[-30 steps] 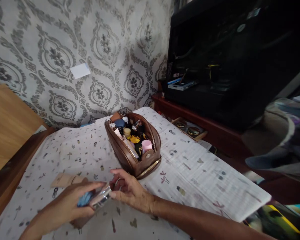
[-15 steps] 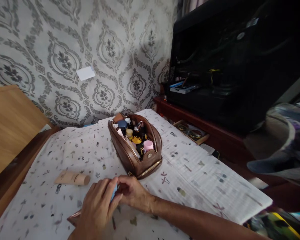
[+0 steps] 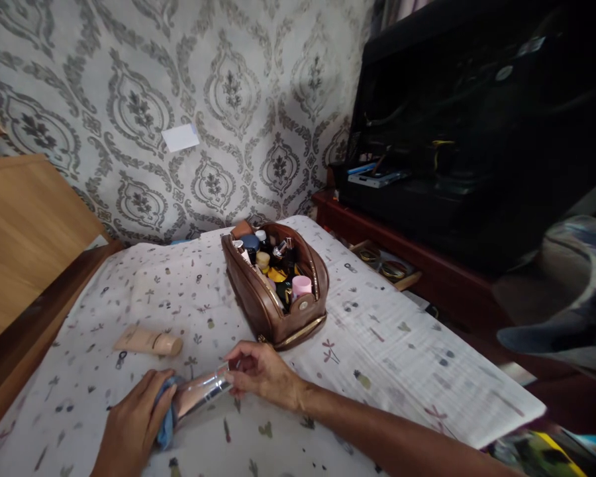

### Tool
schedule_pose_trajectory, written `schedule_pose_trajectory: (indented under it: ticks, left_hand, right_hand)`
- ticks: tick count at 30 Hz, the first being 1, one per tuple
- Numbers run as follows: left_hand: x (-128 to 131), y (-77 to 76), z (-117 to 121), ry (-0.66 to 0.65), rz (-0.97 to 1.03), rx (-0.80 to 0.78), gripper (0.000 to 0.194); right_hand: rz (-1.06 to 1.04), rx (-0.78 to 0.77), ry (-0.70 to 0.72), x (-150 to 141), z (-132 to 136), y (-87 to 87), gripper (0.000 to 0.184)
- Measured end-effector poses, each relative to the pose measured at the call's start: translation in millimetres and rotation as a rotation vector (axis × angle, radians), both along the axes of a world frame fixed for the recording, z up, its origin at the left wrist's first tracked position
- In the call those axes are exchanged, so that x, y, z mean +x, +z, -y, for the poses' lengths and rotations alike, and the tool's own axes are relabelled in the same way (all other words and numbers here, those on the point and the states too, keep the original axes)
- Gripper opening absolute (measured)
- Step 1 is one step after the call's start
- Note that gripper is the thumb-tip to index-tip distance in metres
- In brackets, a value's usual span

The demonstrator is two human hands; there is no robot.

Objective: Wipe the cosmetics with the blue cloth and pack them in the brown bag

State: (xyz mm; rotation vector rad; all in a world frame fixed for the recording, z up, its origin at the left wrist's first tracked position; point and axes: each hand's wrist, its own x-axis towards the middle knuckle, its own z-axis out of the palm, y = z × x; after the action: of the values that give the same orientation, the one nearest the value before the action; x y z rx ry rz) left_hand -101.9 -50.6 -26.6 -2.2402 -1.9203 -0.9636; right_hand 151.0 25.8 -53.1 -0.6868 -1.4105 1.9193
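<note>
Across the front of the cloth-covered surface lies a shiny rose-gold and silver cosmetic tube (image 3: 198, 392), tilted between both hands. My left hand (image 3: 136, 414) is closed around a crumpled blue cloth (image 3: 165, 424), which wraps the tube's lower-left end. My right hand (image 3: 265, 377) pinches the silver cap end between thumb and fingers. Just beyond the hands, a brown leather toiletry bag (image 3: 263, 311) stands unzipped, filled with several small jars and bottles, among them a pink-capped one (image 3: 301, 285). A beige squeeze tube (image 3: 148, 340) rests on its side behind my left hand.
A white printed cloth (image 3: 402, 371) covers the surface. Along the right runs a dark red cabinet (image 3: 457, 298) with a large black screen (image 3: 442, 146) on it and a wooden tray (image 3: 385, 265) of round items beside it. A wooden panel (image 3: 34, 232) stands at the left.
My left hand has moved down and left with the blue cloth, and the shiny tube's body now shows between the hands. The view has shifted slightly. The bag stays put.
</note>
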Motion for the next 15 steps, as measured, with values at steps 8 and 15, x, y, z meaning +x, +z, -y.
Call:
schedule_pose_trajectory:
  ticks: [8,15]
  left_hand:
    - [9.3,4.8,-2.0,0.150,0.388,-0.226,0.045]
    - [11.5,11.7,-11.0,0.339,1.104,-0.053,0.041]
  right_hand:
    - [0.008,0.159,0.035,2.9,-0.5,3.4,0.046]
    - [-0.059,0.111,-0.059,1.8,0.7,0.4,0.049]
